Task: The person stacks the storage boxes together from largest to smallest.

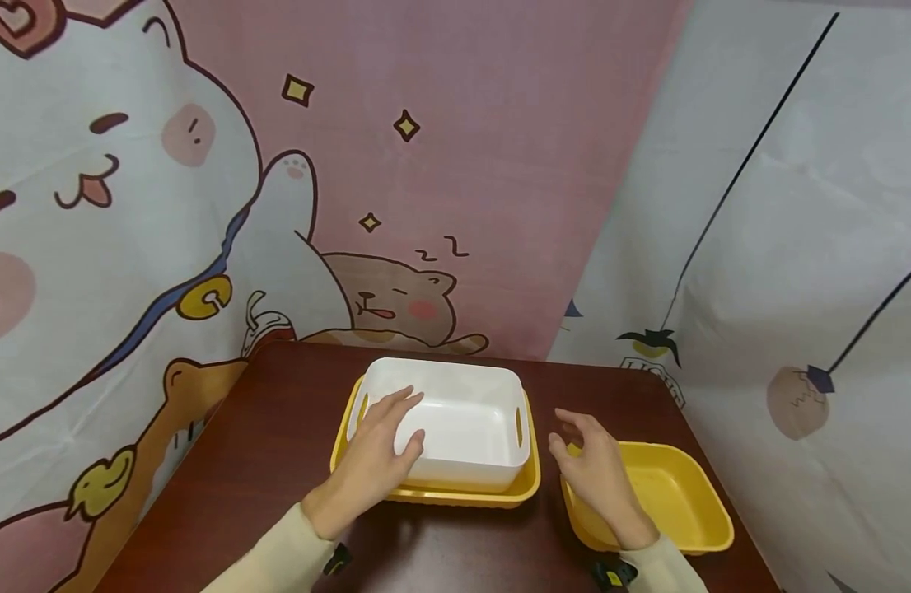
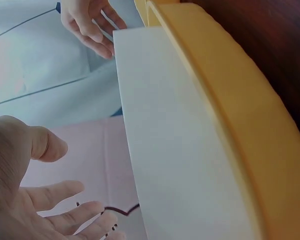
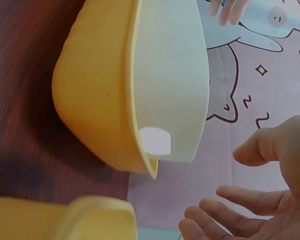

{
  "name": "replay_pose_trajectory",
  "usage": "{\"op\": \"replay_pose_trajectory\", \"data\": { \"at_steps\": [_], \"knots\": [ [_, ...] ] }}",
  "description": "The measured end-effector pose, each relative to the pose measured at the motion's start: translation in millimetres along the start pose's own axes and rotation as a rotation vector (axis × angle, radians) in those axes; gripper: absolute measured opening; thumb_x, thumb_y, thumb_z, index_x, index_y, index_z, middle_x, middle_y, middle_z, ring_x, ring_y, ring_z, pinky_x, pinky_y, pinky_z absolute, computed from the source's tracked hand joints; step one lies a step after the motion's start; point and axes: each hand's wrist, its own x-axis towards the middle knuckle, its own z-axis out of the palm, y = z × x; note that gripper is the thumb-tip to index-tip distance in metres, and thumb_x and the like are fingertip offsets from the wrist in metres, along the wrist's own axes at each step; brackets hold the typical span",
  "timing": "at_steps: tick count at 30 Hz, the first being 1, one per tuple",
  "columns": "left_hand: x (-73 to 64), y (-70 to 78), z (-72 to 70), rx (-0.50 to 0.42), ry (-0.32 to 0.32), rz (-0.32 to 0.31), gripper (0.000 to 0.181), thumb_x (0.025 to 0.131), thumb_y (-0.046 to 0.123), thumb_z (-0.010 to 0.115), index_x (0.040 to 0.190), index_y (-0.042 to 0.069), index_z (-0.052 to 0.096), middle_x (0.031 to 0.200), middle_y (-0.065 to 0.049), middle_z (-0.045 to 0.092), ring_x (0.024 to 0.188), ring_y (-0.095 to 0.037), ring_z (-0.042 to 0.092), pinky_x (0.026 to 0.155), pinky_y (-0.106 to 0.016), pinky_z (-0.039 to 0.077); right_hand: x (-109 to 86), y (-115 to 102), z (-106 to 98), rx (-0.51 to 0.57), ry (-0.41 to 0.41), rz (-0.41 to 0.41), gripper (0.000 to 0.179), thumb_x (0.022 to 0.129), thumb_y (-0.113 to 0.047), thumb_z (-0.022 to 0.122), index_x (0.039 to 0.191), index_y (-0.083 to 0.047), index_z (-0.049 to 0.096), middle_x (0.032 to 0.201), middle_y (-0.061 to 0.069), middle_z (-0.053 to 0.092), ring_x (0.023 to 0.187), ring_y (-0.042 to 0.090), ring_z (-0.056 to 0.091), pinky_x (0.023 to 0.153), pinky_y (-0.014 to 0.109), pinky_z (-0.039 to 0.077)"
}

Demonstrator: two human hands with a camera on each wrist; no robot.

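A white rectangular basket (image 1: pixel 455 420) with slot handles sits inside a larger yellow basin (image 1: pixel 530 486) at the middle of the table. Over the basket's left side hovers my left hand (image 1: pixel 377 449), its fingers spread and holding nothing. My right hand (image 1: pixel 592 469) is above the left edge of a second yellow basin (image 1: pixel 674 494), fingers loosely bent, with nothing in its grasp. In the right wrist view the white basket (image 3: pixel 172 75) rises above the yellow rim, one handle slot showing near its corner. Both hands are apart from the baskets in the wrist views.
The dark reddish-brown table (image 1: pixel 240 461) extends left and in front of the basins. A pink and white cartoon cloth (image 1: pixel 515 165) hangs behind it, with another pale cloth (image 1: pixel 819 272) along the right side.
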Motion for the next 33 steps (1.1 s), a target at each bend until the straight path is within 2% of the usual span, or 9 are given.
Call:
{"op": "replay_pose_trajectory", "data": {
  "at_steps": [3,12,22,33],
  "knots": [
    [0.5,6.8,4.8,-0.003,-0.017,0.006,0.056,0.107,0.02,0.081,0.161,0.008,0.069,0.172,-0.017,0.062,0.156,-0.042,0.061,0.126,-0.064,0.055,-0.4,4,-4,-0.013,-0.002,0.012,0.052,0.112,-0.017,0.076,0.161,-0.003,0.066,0.16,0.025,0.069,0.14,0.046,0.074,0.118,0.064,0.061],
    [2.6,28.4,18.1,-0.042,-0.058,0.053,0.054,0.108,0.021,0.079,0.16,0.009,0.07,0.171,-0.016,0.063,0.157,-0.041,0.062,0.128,-0.062,0.053,-1.8,20,-20,-0.047,0.021,-0.008,0.051,0.113,-0.016,0.075,0.161,0.0,0.066,0.158,0.027,0.069,0.138,0.049,0.073,0.116,0.067,0.062],
    [4.4,53.3,39.3,-0.063,-0.125,0.094,0.055,0.111,0.024,0.076,0.164,0.014,0.067,0.173,-0.011,0.062,0.158,-0.035,0.061,0.128,-0.058,0.055,-2.9,37,-33,-0.088,0.055,0.003,0.05,0.113,-0.016,0.074,0.159,0.002,0.066,0.156,0.031,0.069,0.136,0.051,0.073,0.114,0.07,0.061],
    [0.6,71.7,57.1,-0.062,-0.171,0.125,0.058,0.112,0.029,0.074,0.167,0.017,0.064,0.175,-0.009,0.061,0.156,-0.03,0.063,0.128,-0.052,0.056,-2.7,55,-42,-0.136,0.05,0.007,0.053,0.112,-0.016,0.076,0.158,0.006,0.065,0.157,0.037,0.065,0.137,0.056,0.07,0.112,0.074,0.059]
  ]
}}
